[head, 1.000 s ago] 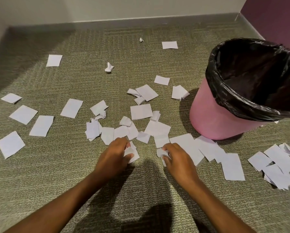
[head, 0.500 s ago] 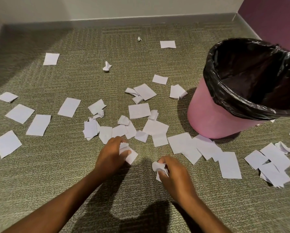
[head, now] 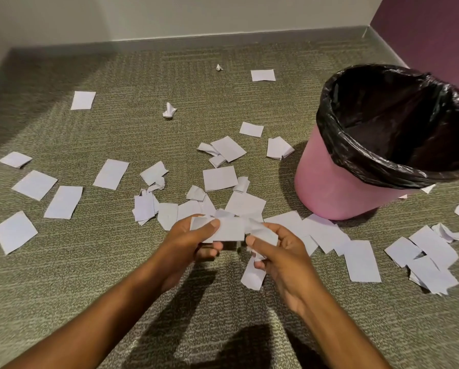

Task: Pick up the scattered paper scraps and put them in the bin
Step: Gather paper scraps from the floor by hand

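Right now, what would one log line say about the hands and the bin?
left hand: holds flat scraps | right hand: holds crumpled scraps | bin: upright, black liner | carpet: many loose scraps lying

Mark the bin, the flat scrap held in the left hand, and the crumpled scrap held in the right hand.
bin (head: 329, 187), head view, bare pink side wall.
flat scrap (head: 229, 230), head view, middle of the sheet.
crumpled scrap (head: 265, 233), head view, middle of the wad.

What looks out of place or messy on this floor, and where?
White paper scraps litter the carpet left of and in front of the pink bin; a crumpled scrap lies farther back. The left hand and right hand each hold scraps. The bin stands upright.
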Available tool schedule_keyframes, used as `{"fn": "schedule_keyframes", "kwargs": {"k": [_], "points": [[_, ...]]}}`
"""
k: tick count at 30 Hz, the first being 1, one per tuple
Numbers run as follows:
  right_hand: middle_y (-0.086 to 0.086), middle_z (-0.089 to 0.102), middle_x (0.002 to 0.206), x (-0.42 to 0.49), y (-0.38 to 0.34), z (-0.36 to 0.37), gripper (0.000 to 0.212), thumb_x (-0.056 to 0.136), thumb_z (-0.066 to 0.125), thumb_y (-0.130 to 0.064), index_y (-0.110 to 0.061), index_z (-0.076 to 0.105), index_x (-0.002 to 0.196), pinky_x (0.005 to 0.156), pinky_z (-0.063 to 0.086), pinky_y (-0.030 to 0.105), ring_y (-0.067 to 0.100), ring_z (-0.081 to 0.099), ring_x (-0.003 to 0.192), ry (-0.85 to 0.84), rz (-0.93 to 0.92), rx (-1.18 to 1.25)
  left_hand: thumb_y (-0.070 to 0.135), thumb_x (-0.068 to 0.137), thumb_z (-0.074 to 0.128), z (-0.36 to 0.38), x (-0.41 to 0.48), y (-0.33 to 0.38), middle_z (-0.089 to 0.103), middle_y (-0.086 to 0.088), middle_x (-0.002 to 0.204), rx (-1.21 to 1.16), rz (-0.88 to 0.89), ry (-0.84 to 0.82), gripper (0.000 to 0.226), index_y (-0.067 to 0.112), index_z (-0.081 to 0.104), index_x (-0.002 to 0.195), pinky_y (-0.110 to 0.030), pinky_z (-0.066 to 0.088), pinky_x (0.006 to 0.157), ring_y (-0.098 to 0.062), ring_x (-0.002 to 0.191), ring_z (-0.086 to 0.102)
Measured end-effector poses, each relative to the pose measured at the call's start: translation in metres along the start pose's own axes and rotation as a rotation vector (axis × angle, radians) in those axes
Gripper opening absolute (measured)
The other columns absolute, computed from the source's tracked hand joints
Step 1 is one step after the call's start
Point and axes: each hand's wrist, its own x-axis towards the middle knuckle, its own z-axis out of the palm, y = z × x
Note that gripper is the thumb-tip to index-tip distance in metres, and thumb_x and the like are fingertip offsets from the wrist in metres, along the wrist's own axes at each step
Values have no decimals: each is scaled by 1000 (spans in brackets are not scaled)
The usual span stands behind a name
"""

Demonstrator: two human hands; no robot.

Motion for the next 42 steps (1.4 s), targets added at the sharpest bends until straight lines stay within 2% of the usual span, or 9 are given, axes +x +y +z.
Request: {"fn": "schedule_keyframes", "kwargs": {"k": [5, 14, 19, 23, 30, 34, 38, 40, 42], "points": [[13, 79, 114, -17, -49, 12, 51, 88, 82, -8, -13, 63, 135, 64, 58, 27, 16, 72, 83, -94, -69, 169, 23, 107, 60, 49, -12, 41, 75, -17, 129, -353, -83, -88, 34, 3, 71, 132, -43, 61, 102, -29, 112, 75], [10, 75, 104, -60, -152, 6, 27, 99, 70, -9, -9, 69, 126, 71, 57, 27, 16, 69, 83, -14, -348, 266, 23, 106, 62, 141, -22, 131, 77, -15, 100, -463, 28, -202, 24, 4, 73, 117, -35, 64, 81, -21, 86, 69], [11, 77, 96, -70, -209, -14, 10, 102, 66, -11, -3, 70, 107, 84, 64, 32, 21, 78, 88, 138, -409, 371, 26, 110, 54, 193, -14, 177, 72, -21, 134, -455, 96, -267, 38, 2, 63, 139, -45, 61, 100, -32, 106, 68], [16, 80, 119, -69, -230, -31, 19, 103, 66, -15, -7, 72, 119, 103, 61, 45, 29, 76, 116, 184, -405, 445, 48, 107, 54, 217, -3, 194, 70, -22, 137, -417, 32, -409, 55, 7, 64, 143, -54, 51, 113, -39, 131, 66], [23, 72, 133, -62, -225, -51, 43, 96, 75, -18, -3, 67, 135, 108, 58, 49, 35, 72, 123, 199, -373, 451, 74, 98, 52, 220, 5, 195, 70, -24, 135, -392, -46, -505, 88, -2, 57, 142, -57, 50, 113, -42, 124, 70], [30, 52, 143, -61, -223, -48, 31, 93, 77, -13, -5, 66, 122, 110, 55, 52, 41, 56, 136, 255, -377, 444, 85, 92, 49, 218, 7, 194, 35, -30, 166, -431, -33, -524, 109, 11, 23, 167, -64, 46, 115, -50, 136, 58], [25, 50, 141, -60, -222, -45, 24, 95, 75, -10, -6, 64, 115, 111, 55, 50, 37, 53, 137, 281, -382, 464, 88, 89, 47, 215, 13, 194, 8, -26, 175, -428, -17, -529, 111, 18, 17, 170, -70, 28, 123, -50, 158, 25], [27, 52, 143, -61, -220, -46, 26, 95, 74, -9, -4, 65, 119, 108, 57, 48, 40, 57, 138, 284, -390, 470, 83, 94, 46, 212, 15, 192, 14, -28, 174, -410, -15, -508, 105, 13, 25, 168, -69, 29, 123, -47, 161, 17], [25, 64, 138, -64, -216, -47, 29, 98, 70, -9, -2, 67, 125, 103, 60, 45, 38, 69, 127, 255, -410, 456, 75, 99, 49, 204, 12, 189, 45, -30, 160, -369, 27, -495, 91, 5, 45, 157, -63, 42, 119, -45, 152, 41]]}}
